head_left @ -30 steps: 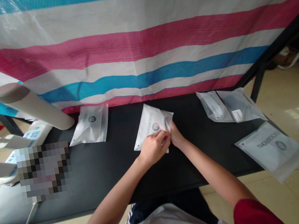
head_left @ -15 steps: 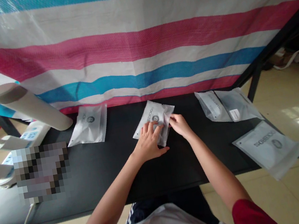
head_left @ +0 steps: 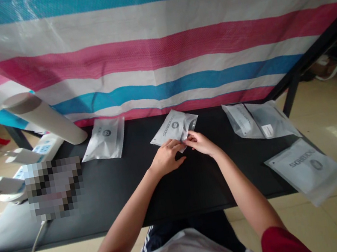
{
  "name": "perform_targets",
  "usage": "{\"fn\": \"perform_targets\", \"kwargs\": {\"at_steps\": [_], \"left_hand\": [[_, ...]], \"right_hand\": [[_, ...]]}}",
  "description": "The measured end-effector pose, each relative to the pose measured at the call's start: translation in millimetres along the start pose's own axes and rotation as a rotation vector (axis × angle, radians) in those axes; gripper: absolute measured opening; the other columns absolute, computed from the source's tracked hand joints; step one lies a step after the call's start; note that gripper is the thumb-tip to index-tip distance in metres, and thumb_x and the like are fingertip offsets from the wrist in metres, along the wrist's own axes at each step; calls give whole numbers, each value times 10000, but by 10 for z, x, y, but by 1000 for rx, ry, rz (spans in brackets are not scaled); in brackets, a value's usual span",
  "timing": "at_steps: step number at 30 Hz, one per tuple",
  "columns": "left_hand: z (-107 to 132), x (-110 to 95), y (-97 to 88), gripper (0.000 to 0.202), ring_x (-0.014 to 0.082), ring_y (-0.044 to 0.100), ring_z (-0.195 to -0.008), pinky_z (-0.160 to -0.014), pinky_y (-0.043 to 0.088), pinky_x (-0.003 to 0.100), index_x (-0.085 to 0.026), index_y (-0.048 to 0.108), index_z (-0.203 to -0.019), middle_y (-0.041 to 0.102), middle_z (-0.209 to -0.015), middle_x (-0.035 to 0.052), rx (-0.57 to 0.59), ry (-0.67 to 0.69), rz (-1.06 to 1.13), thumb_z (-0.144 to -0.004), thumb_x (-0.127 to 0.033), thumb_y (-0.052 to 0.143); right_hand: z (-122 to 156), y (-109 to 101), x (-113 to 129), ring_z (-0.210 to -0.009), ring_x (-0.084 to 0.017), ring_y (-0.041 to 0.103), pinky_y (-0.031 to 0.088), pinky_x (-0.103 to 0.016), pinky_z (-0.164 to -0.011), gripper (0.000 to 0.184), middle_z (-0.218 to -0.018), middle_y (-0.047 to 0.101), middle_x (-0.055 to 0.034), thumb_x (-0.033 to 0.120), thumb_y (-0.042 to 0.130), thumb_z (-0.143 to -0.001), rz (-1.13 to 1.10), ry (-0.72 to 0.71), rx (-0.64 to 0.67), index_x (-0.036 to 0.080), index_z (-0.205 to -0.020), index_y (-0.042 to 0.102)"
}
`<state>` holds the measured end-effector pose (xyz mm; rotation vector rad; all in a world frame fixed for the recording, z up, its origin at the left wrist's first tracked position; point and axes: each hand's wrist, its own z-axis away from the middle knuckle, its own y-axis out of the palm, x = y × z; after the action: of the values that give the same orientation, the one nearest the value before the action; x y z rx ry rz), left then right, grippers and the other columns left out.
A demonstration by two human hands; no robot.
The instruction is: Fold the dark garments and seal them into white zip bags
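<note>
I'm pinching the plastic bag (head_left: 173,127) at the middle of the tabletop's (head_left: 118,195) far edge, the fingers (head_left: 174,143) of my left hand (head_left: 166,157) and right hand (head_left: 202,144) closed on its lower edge; other bags (head_left: 104,139) lie along that edge.

Black table (head_left: 181,197) with printed plastic pouches (head_left: 103,140)

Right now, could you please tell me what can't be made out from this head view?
Middle bag: its near part hidden by the left hand and right hand.
Pixelated patch: whatever lies there is blurred out.
Power strip: its near end hidden by that patch.
</note>
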<state>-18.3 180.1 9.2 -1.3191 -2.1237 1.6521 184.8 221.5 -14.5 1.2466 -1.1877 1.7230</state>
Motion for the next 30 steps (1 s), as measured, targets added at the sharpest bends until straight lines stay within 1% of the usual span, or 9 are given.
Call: {"fn": "perform_targets", "kwargs": {"at_steps": [3, 5, 9, 11, 16, 21, 24, 27, 30], "left_hand": [[16, 53, 6, 173, 185, 625, -943, -854, 522, 304, -187, 695, -989, 709, -1016, 47, -18, -13, 19, -890, -137, 562], [25, 73, 22, 193, 175, 636, -877, -805, 523, 293, -187, 705, -950, 720, -947, 38, -42, -36, 1, -920, -139, 520], [36, 64, 52, 201, 174, 635, -814, -722, 512, 276, -173, 705, -872, 705, -850, 47, -48, -68, -72, -941, -198, 517], [37, 48, 60, 193, 169, 635, -798, -710, 506, 268, -168, 696, -824, 693, -818, 49, -48, -92, -92, -927, -192, 534], [37, 10, 86, 160, 162, 647, -802, -723, 513, 269, -175, 701, -903, 696, -854, 51, -87, -150, -83, -908, -168, 541], [20, -26, 79, 214, 175, 628, -811, -715, 512, 280, -170, 693, -947, 682, -858, 58, -52, -120, -122, -931, -154, 481], [-6, -75, 45, 222, 187, 612, -809, -690, 503, 285, -169, 691, -937, 667, -829, 58, -30, -107, -161, -937, -157, 468], [-23, -198, 8, 220, 187, 599, -807, -679, 493, 284, -170, 687, -919, 653, -814, 57, -6, -71, -172, -945, -166, 469], [16, -417, -33, 224, 183, 591, -801, -659, 482, 281, -172, 678, -900, 641, -798, 53, 2, -25, -174, -955, -173, 461]], "right_hand": [[-13, 13, -39, -565, -130, 574, 440, -221, -490, 436, -664, 607, 39, 428, 693, -786, 7, -10, -41, 178, -1104, 531], [17, 45, -1, -467, -122, 544, 417, -209, -434, 491, -566, 576, 75, 435, 680, -811, -38, 55, -17, 186, -1171, 459], [124, 153, 174, -421, -126, 587, 439, -193, -389, 476, -576, 641, 49, 447, 633, -878, -161, 213, 166, 211, -1221, 402], [161, 195, 258, -461, -128, 629, 484, -191, -420, 429, -599, 662, 39, 402, 634, -892, -238, 217, 180, 216, -1206, 409], [162, 210, 340, -547, -139, 682, 555, -211, -501, 484, -629, 688, 34, 263, 728, -815, -355, 243, 46, 216, -1173, 405], [122, 200, 281, -559, -159, 695, 587, -263, -521, 519, -649, 685, 51, 216, 776, -748, -406, 266, -47, 240, -1090, 387], [98, 161, 235, -532, -150, 676, 580, -267, -512, 504, -629, 667, 67, 181, 758, -749, -404, 274, -78, 243, -1065, 370], [71, 64, 183, -492, -122, 632, 547, -233, -501, 452, -584, 635, 83, 132, 703, -769, -372, 287, -138, 233, -1051, 365], [44, -57, 124, -487, -111, 606, 522, -221, -501, 406, -574, 607, 89, 117, 666, -774, -345, 296, -193, 220, -1048, 385]]}}
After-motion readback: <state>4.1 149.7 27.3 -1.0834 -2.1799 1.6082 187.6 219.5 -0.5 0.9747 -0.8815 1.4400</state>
